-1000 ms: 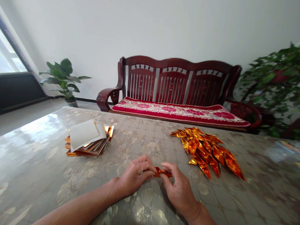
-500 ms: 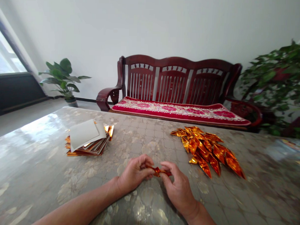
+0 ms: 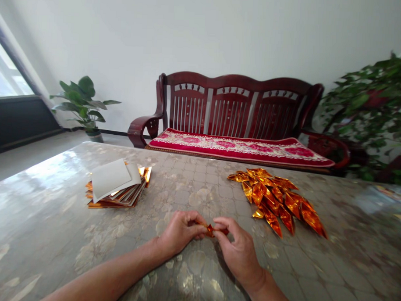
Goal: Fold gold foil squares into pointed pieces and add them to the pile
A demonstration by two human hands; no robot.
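Observation:
Between my hands is a small folded piece of orange-gold foil paper [image 3: 210, 230], mostly covered by the fingers. My left hand [image 3: 183, 230] pinches its left end between thumb and fingers. The right end is gripped the same way by my right hand [image 3: 239, 248]. To the right lies a heap of folded foil paper pieces [image 3: 271, 197], pointed at both ends and shiny. On the left sits an untidy stack of flat paper sheets [image 3: 115, 185], pale on top with orange foil showing at the edges.
The table [image 3: 199, 190] has a patterned, glossy cover. Clear plastic packaging [image 3: 383, 201] lies at its right side. Behind the table stands a dark red wooden bench [image 3: 228, 107] with a floral seat cover [image 3: 240, 146]. Potted plants flank it, one left [image 3: 85, 100], one right [image 3: 373, 99].
Both hands stay almost in place, still pinching the foil paper piece. Left-hand fingers have shifted slightly along it. The whole view has moved a touch.

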